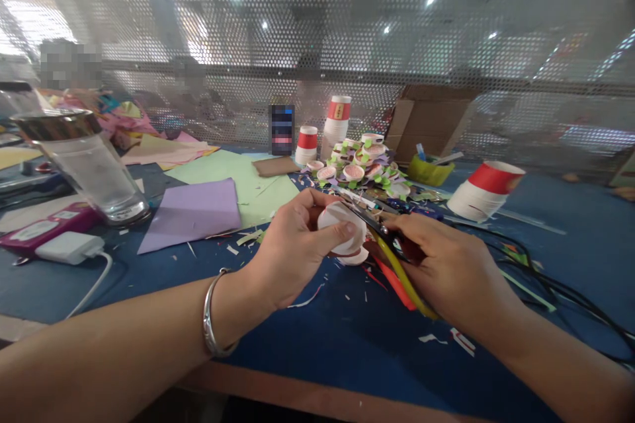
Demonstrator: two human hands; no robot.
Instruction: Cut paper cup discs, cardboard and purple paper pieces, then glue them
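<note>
My left hand (290, 244), with a silver bangle at its wrist, grips a small white paper cup base (335, 221) between thumb and fingers. Black-handled scissors (371, 219) are in my right hand (456, 261), their blades at the far right rim of the cup base. Whether the blades are cutting, I cannot tell. Below the scissors show a yellow strip-like handle (404, 277) and a red-orange piece (394, 283), their kind unclear. Another white round piece (354, 256) lies partly hidden under the cup base.
Behind my hands is a heap of trimmed cup bases (354, 172) with green tabs. Stacked red-and-white cups (486, 192) lean at right, near black cables (560, 284). Purple paper (193, 215), a water bottle (94, 168) and a power strip (49, 228) are at left.
</note>
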